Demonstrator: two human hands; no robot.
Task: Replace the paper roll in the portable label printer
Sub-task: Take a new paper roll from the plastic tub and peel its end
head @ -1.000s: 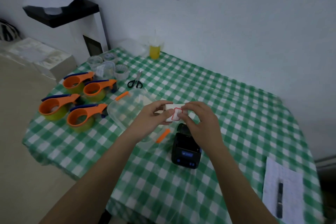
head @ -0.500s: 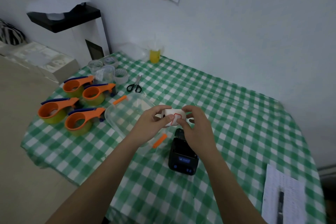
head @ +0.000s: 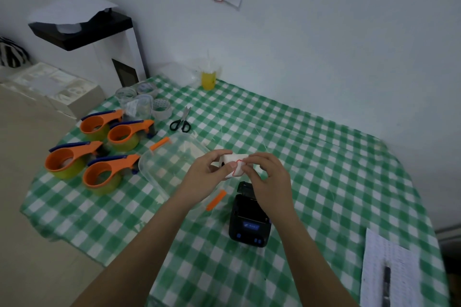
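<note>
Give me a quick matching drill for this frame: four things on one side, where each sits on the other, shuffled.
Things:
1. paper roll
2. label printer
3. scissors
4. pen

Places:
A. far side of the table, right of the tape dispensers
B. on the white sheet at the table's near right
C. held between left hand and right hand
D. on the checked cloth below the hands, lid open

Pairs: 1-C, 2-D, 3-A, 4-B

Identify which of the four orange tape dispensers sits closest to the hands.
The near-right orange tape dispenser, beside the clear container; the other three lie farther left or farther back.
</note>
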